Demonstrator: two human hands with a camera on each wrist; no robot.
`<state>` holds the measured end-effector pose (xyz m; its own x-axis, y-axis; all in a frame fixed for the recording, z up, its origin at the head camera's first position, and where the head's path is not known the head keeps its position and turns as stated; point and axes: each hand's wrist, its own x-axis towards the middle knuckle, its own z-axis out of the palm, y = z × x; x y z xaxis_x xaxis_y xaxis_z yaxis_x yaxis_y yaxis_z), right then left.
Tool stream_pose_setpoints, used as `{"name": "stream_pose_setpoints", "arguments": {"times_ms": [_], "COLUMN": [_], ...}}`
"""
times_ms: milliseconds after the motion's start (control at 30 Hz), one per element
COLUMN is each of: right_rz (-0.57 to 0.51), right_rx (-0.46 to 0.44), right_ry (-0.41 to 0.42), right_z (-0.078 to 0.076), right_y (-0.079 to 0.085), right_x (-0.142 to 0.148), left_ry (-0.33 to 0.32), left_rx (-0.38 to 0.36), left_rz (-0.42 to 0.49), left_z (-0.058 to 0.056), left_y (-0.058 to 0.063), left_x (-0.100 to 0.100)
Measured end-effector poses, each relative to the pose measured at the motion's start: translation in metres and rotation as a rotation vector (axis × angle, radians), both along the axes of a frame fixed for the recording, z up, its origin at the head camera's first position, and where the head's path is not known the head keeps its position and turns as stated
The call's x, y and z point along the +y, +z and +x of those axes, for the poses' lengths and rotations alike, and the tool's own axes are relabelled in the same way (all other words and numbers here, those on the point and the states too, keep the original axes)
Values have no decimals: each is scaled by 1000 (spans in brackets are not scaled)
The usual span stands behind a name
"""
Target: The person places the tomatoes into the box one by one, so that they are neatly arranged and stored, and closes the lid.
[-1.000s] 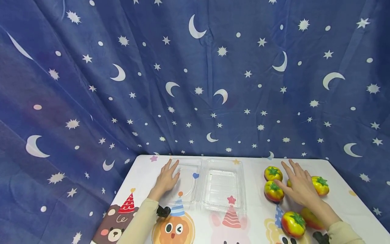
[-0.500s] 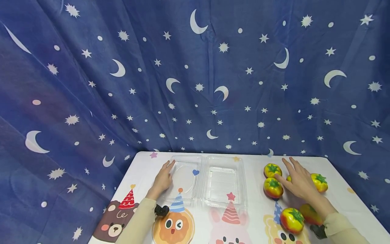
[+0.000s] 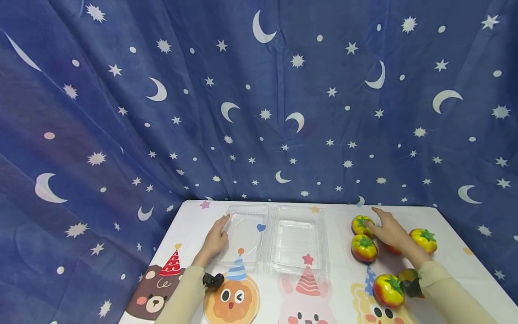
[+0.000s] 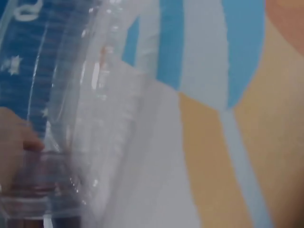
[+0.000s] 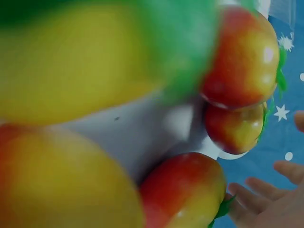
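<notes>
My left hand [image 3: 216,240] lies along the left edge of a clear, hinged plastic clamshell box [image 3: 244,236], fingers fairly straight. In the left wrist view, part of the hand [image 4: 14,147] appears beside the blurred clear wall [image 4: 95,118]. On the right side of the table, my right hand [image 3: 390,231] reaches over yellow-red persimmons with green leafy tops. One persimmon [image 3: 392,249] is mostly hidden beneath it. Its thumb is near the far-left persimmon [image 3: 362,226]. In the right wrist view, the fingers are spread beside a persimmon [image 5: 185,190], without gripping it.
Other persimmons lie around the right arm: one left [image 3: 364,248], one right [image 3: 423,241], one in front [image 3: 389,290]. Another [image 3: 408,274] is partly covered by the black wrist camera [image 3: 413,288]. A starry blue curtain [image 3: 259,112] hangs behind the table.
My left hand has drawn back from over the box's left half to its outer edge. My right hand has shifted slightly left and turned, its fingers less spread in the head view.
</notes>
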<state>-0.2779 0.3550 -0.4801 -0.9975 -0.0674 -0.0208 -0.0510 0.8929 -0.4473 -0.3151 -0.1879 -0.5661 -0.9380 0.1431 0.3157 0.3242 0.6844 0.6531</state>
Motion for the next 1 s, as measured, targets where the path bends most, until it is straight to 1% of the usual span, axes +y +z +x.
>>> {"name": "stream_pose_setpoints", "arguments": {"times_ms": [133, 300, 367, 500, 600, 700, 867, 1000], "right_rz": [-23, -47, -58, -67, -69, -75, -90, -91], "right_rx": [-42, -129, -149, -168, -169, -165, -200, -220], "right_ry": [3, 37, 50, 57, 50, 42, 14, 26], "right_z": [-8, -17, -21, -26, -29, -32, -37, -40], "right_y": [2, 3, 4, 7, 10, 9, 7, 9], "right_x": [3, 5, 4, -1, -4, -4, -3, -4], "left_ry": [-10, -23, -33, -46, -57, -60, -56, -65], "left_rx": [-83, -186, -216, -259, -269, -275, -268, -238], "left_rz": [64, 159, 199, 247, 275, 294, 283, 273], "left_z": [1, 2, 2, 2, 2, 1, 1, 3], "left_y": [0, 1, 2, 1, 2, 3, 1, 0], "left_x": [-1, -3, -4, -7, -9, -8, -7, -7]}}
